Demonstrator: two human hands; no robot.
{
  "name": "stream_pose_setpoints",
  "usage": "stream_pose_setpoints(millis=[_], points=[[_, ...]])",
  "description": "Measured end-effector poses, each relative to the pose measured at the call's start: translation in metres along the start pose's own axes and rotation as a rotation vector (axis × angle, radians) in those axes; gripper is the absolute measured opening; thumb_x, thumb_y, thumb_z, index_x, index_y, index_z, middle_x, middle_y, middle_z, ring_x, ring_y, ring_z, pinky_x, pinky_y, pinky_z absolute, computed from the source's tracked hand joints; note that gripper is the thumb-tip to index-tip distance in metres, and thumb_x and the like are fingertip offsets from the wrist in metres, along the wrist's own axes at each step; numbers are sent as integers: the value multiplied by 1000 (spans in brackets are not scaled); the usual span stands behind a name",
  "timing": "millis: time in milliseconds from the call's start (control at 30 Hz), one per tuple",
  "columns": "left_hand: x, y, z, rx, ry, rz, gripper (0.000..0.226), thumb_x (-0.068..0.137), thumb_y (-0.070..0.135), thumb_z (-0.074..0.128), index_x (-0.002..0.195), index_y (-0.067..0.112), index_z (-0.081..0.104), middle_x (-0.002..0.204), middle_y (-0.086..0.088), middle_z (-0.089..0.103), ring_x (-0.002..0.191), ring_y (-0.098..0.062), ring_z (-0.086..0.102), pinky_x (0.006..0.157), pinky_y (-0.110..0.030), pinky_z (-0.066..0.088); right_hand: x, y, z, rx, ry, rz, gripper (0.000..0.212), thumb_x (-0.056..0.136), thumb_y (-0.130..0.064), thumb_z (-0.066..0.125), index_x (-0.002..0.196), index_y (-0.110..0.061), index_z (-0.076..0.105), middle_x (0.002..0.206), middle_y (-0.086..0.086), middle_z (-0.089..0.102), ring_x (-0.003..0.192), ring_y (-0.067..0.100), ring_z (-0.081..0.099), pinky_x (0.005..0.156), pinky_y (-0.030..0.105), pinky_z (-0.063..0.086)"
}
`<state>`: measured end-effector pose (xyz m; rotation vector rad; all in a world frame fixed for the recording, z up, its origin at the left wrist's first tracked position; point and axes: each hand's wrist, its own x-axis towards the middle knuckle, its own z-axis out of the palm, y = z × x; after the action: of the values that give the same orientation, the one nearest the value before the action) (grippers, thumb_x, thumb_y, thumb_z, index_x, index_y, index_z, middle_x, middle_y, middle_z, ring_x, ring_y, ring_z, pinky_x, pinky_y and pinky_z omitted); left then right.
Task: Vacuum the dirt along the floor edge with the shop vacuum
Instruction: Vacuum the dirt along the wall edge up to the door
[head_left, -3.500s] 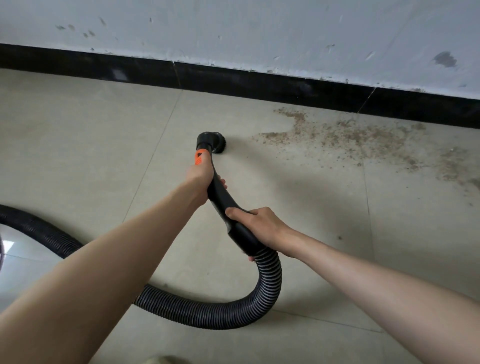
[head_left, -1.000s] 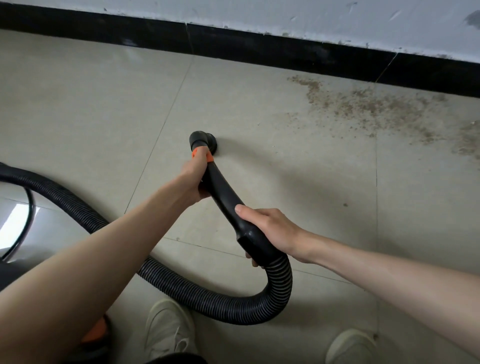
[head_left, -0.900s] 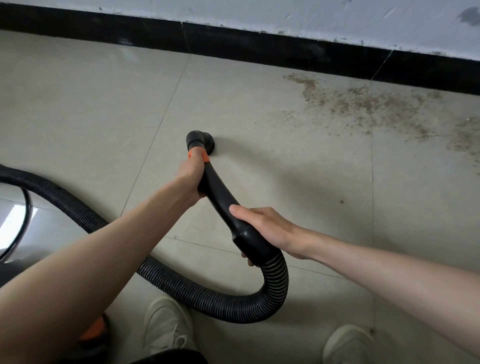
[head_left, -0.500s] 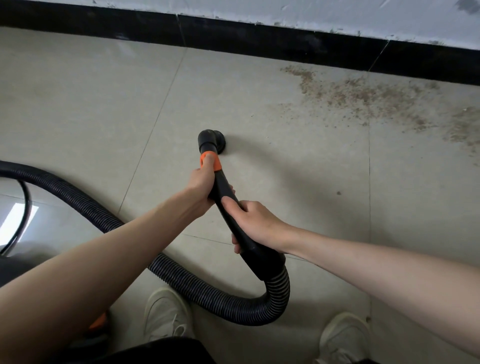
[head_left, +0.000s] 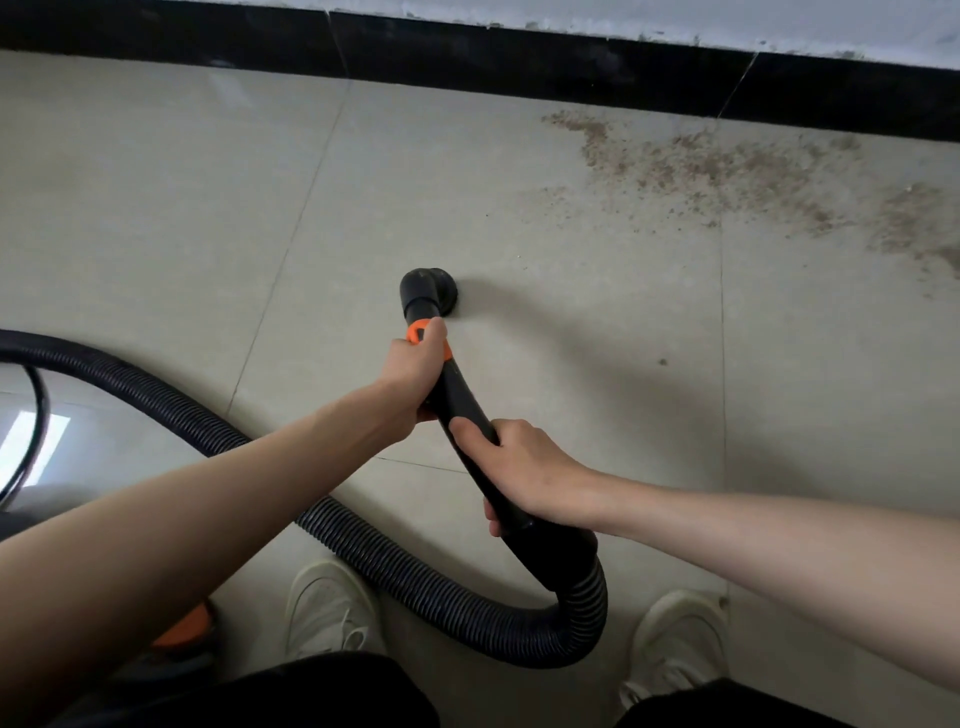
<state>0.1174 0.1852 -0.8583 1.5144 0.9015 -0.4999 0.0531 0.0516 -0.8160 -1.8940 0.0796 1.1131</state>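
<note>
Both arms outstretched, left hand (head_left: 415, 364) and right hand (head_left: 524, 473) gripping.

black ribbed vacuum hose (head_left: 426, 582) with round nozzle (head_left: 434, 291) flat on floor, brown dirt (head_left: 727, 171) scattered just beside the baseboard (head_left: 519, 57).

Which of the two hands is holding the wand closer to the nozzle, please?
The left hand, gripping at the orange collar just behind the nozzle; the right hand grips lower, near the hose.

Both hands grip wand (head_left: 462, 410), dirt (head_left: 727, 171) ahead
</note>
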Motion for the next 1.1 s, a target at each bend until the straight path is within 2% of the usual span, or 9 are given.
stream_pose_setpoints(millis=[167,233,367,533,700,900,967,1100], points=[[-5,2,40,-12,-97,5,32,92,38,45,104,9,42,84,-8,50,89,-33,61,83,-48,54,-14,18,-21,-2,100,20,47,95,-55,38,82,-10,45,61,13,65,47,25,62,48,26,50],[-9,-5,53,-18,-119,-6,31,92,38,46,102,9,42,82,-7,50,86,-33,60,80,-45,55,-22,28,-25,7,111,39,46,95,-54,38,82,-10,43,62,14,64,47,25,62,48,27,50],[-12,-10,70,-34,-147,-13,27,92,39,46,92,12,43,82,-7,50,89,-33,62,84,-47,55,-29,40,-30,4,140,45,46,96,-54,39,82,-10,44,61,12,63,47,23,62,49,29,50],[1,5,56,-93,-18,30,25,92,35,45,84,11,44,81,-8,50,104,-38,63,85,-47,52,-9,16,-38,-59,107,31,49,95,-56,38,80,-9,45,62,13,64,47,26,62,48,26,50],[23,26,29,-183,95,10,27,92,35,47,79,12,42,89,-11,52,104,-38,61,89,-50,52,19,-16,-49,-175,38,-10,56,95,-58,37,79,-5,47,60,14,65,45,25,61,49,23,49],[25,51,75,-36,-59,5,30,93,38,47,82,10,42,89,-12,53,104,-38,62,88,-50,52,15,2,-75,-60,135,17,47,96,-52,36,82,-9,46,59,12,66,47,26,62,49,21,47],[23,57,95,2,-106,12,33,94,41,46,83,10,41,88,-11,53,104,-38,62,88,-49,52,11,9,-82,-6,184,18,46,97,-50,35,79,-9,46,62,16,68,47,25,62,50,21,47],[22,60,114,61,-123,52,33,94,43,45,79,13,42,84,-9,53,101,-36,64,85,-45,54,10,16,-86,47,226,29,47,98,-48,35,74,-9,46,63,20,67,46,24,61,47,20,44]])
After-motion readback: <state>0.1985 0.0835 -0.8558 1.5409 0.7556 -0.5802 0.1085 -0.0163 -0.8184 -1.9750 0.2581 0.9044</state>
